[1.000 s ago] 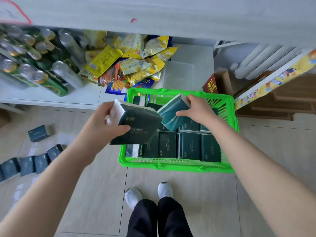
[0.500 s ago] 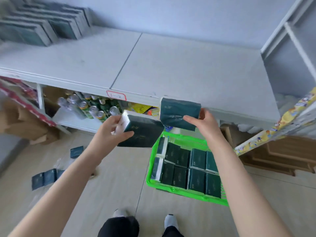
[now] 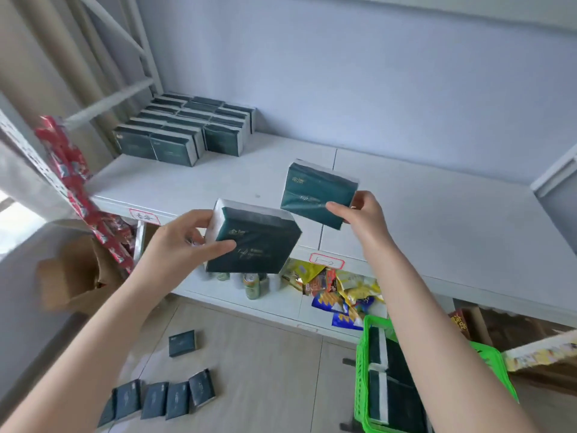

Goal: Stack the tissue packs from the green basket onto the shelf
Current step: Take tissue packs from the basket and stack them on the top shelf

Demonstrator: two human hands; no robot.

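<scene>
Wrap of the dark green rectangular tissue pack [image 3: 253,242] at the shelf's front edge: thin plastic film, glossy, faintly creased, gilt print. The second dark green tissue pack [image 3: 315,195], over the board: same film, streaked with sheen. The white shelf board [image 3: 437,214]: matt, smooth, painted. The bright green lattice basket [image 3: 361,379]: moulded plastic, shiny. The yellow and blue snack bags [image 3: 343,289]: crinkled glossy foil. The brown box [image 3: 71,276]: matt cardboard.

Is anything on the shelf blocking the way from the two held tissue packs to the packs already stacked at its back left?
Nothing visible. The left hand grips the nearer pack, the right hand the farther pack; only bare shelf lies between them and the stacked packs.
</scene>
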